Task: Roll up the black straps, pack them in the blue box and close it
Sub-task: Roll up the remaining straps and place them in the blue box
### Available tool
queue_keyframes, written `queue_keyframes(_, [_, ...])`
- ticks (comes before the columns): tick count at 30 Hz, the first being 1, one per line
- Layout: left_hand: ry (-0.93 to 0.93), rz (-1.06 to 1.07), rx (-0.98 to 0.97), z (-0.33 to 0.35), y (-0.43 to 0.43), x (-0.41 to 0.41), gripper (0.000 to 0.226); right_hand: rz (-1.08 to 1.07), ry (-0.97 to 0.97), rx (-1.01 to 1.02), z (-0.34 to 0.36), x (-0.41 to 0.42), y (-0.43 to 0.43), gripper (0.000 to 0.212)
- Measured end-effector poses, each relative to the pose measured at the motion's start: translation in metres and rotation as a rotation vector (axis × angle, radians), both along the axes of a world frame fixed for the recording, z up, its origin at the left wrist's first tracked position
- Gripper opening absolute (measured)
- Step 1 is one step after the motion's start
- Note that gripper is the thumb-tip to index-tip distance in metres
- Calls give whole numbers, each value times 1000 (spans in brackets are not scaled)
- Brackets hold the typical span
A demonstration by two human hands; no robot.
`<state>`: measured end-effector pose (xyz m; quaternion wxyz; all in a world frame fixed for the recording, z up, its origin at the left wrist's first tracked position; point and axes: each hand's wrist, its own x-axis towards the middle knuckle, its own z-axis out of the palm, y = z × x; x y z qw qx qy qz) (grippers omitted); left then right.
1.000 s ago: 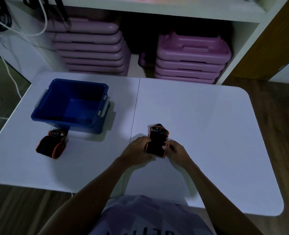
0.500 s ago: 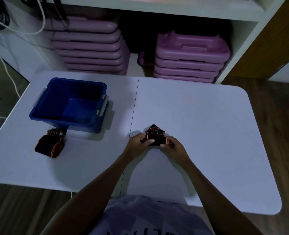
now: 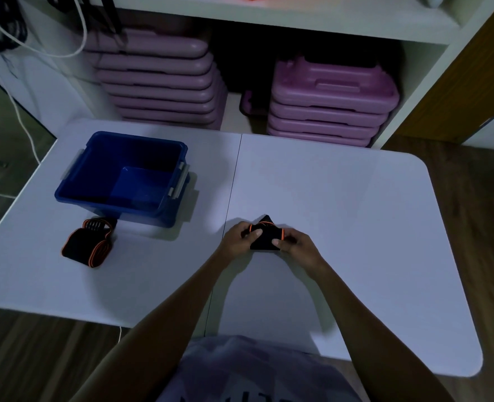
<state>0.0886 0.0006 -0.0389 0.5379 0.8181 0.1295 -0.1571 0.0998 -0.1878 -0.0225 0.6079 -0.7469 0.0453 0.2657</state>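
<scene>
A black strap with orange edging (image 3: 266,236) lies near the middle of the white table (image 3: 341,204), rolled into a short bundle. My left hand (image 3: 238,239) grips its left end and my right hand (image 3: 295,245) grips its right end, thumbs pressed on top. A second black strap with orange edging (image 3: 87,243) lies loosely folded at the table's left, just in front of the blue box (image 3: 74,181). The blue box stands open at the back left with grey latches on its sides, and its inside looks bare. No lid is in view.
Behind the table a white shelf unit (image 3: 420,82) holds two stacks of purple plastic cases (image 3: 330,103). White and black cables (image 3: 22,44) hang at the upper left. Wooden floor surrounds the table.
The strap between my hands has gone from a longer flat piece to a short compact roll, as both hands rolled it away from me. The box and the other strap have not moved.
</scene>
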Motion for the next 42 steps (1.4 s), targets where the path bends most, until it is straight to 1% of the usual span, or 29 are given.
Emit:
queue_keyframes(3, [-37, 79, -51, -1, -1, -12, 22, 18, -90, -65, 0, -4, 1, 22])
queue_keyframes(6, [-121, 160, -60, 21, 4, -12, 22, 56, -124, -88, 14, 4, 17, 26])
queue_keyframes(9, [-255, 256, -25, 65, 28, 9, 26, 7, -179, 9, 54, 26, 50, 22])
queue_keyframes(12, [-444, 413, -95, 113, 75, 24, 24, -44, -272, 128, 99, 54, 94, 25])
queue_keyframes(13, [-500, 474, -70, 124, 97, 23, 23, -42, -305, 160, 111, 63, 112, 22])
queue_keyframes(14, [-566, 535, 30, 132, 122, 20, 22, -33, -329, 185, 123, 70, 130, 17])
queue_keyframes(15, [-615, 589, 185, 135, 149, 15, 23, -21, -347, 204, 132, 78, 149, 14])
queue_keyframes(16, [-621, 631, 353, 132, 178, 10, 25, -1, -363, 213, 140, 84, 170, 11])
queue_keyframes(17, [-557, 661, 506, 127, 206, 4, 29, 24, -379, 203, 145, 89, 190, 11])
queue_keyframes(19, [-291, 651, 696, 110, 254, -9, 49, 88, -394, 130, 149, 95, 231, 18])
queue_keyframes(21, [-44, 544, 757, 93, 284, -24, 68, 162, -402, 27, 143, 95, 272, 28])
queue_keyframes(22, [6, 489, 759, 86, 293, -30, 74, 207, -428, -30, 136, 95, 292, 32])
queue_keyframes(24, [8, 435, 735, 74, 299, -38, 79, 319, -491, -151, 119, 95, 330, 36])
queue_keyframes(26, [-20, 436, 721, 69, 298, -38, 80, 412, -518, -268, 100, 97, 364, 36])
queue_keyframes(28, [-33, 451, 714, 66, 296, -37, 83, 456, -544, -407, 85, 100, 392, 36])
queue_keyframes(31, [-39, 441, 706, 60, 300, -35, 85, 410, -629, -602, 70, 102, 427, 36])
queue_keyframes(33, [-45, 429, 702, 55, 303, -36, 85, 359, -653, -663, 62, 102, 443, 38])
queue_keyframes(35, [-48, 429, 690, 53, 302, -37, 86, 327, -639, -662, 56, 100, 451, 39])
queue_keyframes(37, [-65, 433, 673, 53, 302, -38, 85, 305, -580, -614, 51, 100, 457, 36])
queue_keyframes(39, [-84, 431, 642, 54, 302, -37, 83, 330, -509, -565, 49, 104, 458, 32])
queue_keyframes(42, [-103, 433, 612, 56, 302, -36, 83, 400, -448, -492, 46, 110, 450, 38])
